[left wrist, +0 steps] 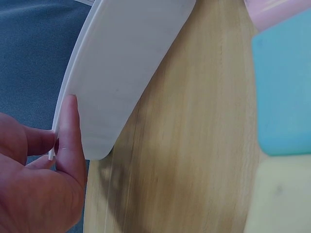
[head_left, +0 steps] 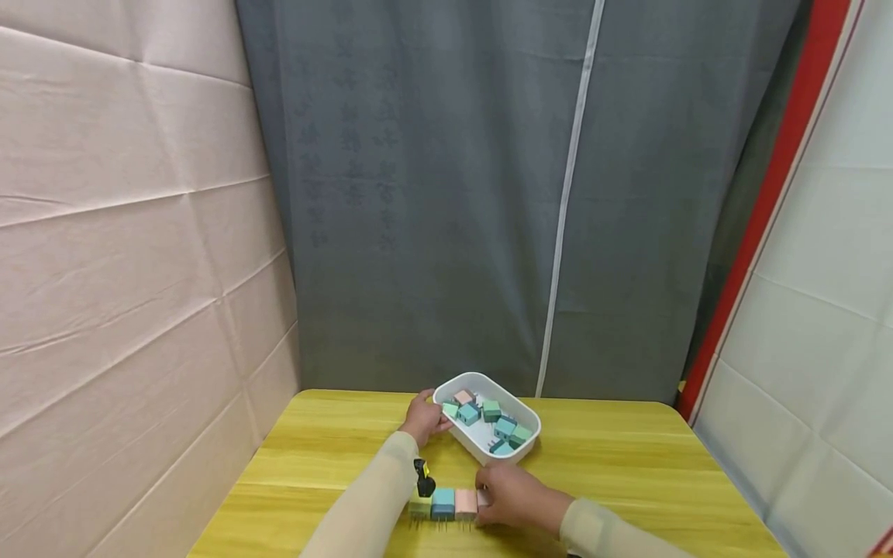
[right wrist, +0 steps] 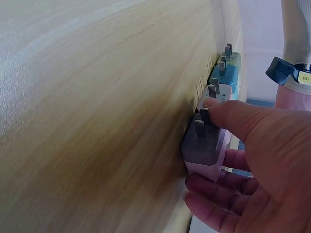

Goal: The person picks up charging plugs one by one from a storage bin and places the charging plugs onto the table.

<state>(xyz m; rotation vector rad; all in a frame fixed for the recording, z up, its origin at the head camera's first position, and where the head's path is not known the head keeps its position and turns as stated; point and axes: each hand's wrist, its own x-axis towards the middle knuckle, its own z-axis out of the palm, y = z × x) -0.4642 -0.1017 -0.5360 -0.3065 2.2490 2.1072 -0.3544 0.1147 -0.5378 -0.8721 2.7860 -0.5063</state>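
Plug (right wrist: 204, 145) in R hand (right wrist: 262, 167); prongs (right wrist: 200, 129) nr thumb (right wrist: 235, 115).

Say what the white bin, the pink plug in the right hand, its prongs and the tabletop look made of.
White bin: likely molded plastic, satin; smooth walls, thin rim.
Pink plug: probably plastic, smooth; rounded edges.
Prongs: apparently metal, shiny; they reflect light.
Tabletop: wood or wood-look laminate, slight sheen; streaky grain leaves both open.

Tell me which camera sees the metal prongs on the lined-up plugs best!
The right wrist view: the metal prongs look big there. The head view shows them as thin lines, and the left wrist view shows none.
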